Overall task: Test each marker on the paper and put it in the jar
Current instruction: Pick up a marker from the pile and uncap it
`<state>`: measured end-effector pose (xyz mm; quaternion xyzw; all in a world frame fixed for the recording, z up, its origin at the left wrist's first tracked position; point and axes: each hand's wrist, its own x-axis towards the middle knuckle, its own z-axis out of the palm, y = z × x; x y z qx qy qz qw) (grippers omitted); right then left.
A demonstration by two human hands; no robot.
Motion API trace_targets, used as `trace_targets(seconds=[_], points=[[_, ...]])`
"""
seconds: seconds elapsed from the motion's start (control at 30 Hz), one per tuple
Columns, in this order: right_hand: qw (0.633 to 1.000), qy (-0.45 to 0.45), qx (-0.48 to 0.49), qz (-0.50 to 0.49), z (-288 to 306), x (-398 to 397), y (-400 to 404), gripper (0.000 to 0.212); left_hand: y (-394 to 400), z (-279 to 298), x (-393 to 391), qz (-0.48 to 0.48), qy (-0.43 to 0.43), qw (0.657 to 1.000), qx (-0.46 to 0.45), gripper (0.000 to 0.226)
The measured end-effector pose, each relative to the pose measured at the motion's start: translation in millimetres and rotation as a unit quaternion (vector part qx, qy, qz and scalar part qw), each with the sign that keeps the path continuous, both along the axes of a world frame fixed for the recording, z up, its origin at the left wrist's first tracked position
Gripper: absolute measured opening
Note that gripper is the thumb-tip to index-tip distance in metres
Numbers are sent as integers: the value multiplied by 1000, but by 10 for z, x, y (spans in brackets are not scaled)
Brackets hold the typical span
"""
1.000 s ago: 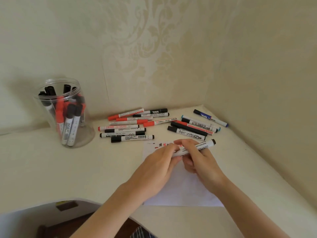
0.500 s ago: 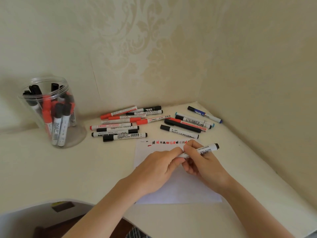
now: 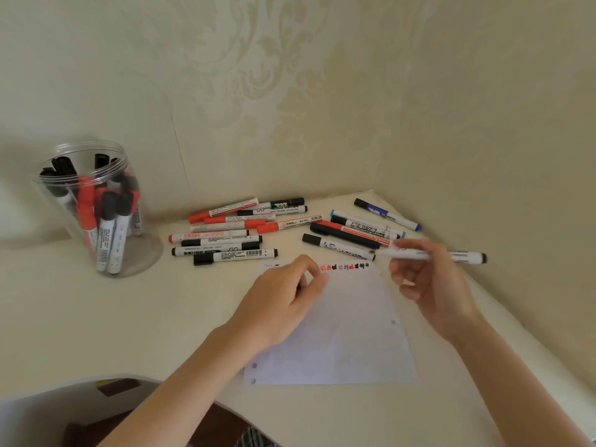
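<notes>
The right hand (image 3: 433, 282) pinches a white marker (image 3: 432, 255) between thumb and fingers, holding it level above the top right corner of the paper (image 3: 348, 333) (its tip end is blurred). The left hand (image 3: 283, 296) hovers over the paper's upper left, fingers curled; a dark bit shows between them, though I cannot tell what. The two hands are apart. The jar (image 3: 93, 204), full of markers, stands well left. Loose markers (image 3: 225, 240) lie beyond the paper.

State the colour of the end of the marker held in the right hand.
Black, on the marker in the right hand; head view.
</notes>
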<state>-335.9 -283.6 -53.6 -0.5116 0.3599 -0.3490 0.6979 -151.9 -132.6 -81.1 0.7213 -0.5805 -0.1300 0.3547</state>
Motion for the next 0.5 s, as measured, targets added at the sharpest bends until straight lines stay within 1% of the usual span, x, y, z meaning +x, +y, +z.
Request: trace_targets(seconds=[0.03,0.1,0.2,0.27,0.37,0.43,0.5], points=[[999,15,0,-29,11,-30,-72,31,-24,8,-14,4,-19,1000,-4,21],[996,56,-11,-74,-7,-48,-177,27,-107,12,-106,-16,-56,998,-4,17],[986,113,-70,-100,-58,10,-289,16,-313,-9,-307,-70,-103,992,-3,21],[980,132,-113,-100,-89,68,-351,19,-484,-34,-426,-97,-115,989,2,26],[971,152,-158,-97,-198,177,-369,32,-674,-136,-500,-104,-156,982,-8,29],[951,201,-207,-109,-319,221,-371,39,-708,-242,-491,-99,-179,979,-21,28],[936,231,-238,-121,-388,233,-382,41,-683,-335,-473,-78,-195,976,-55,30]])
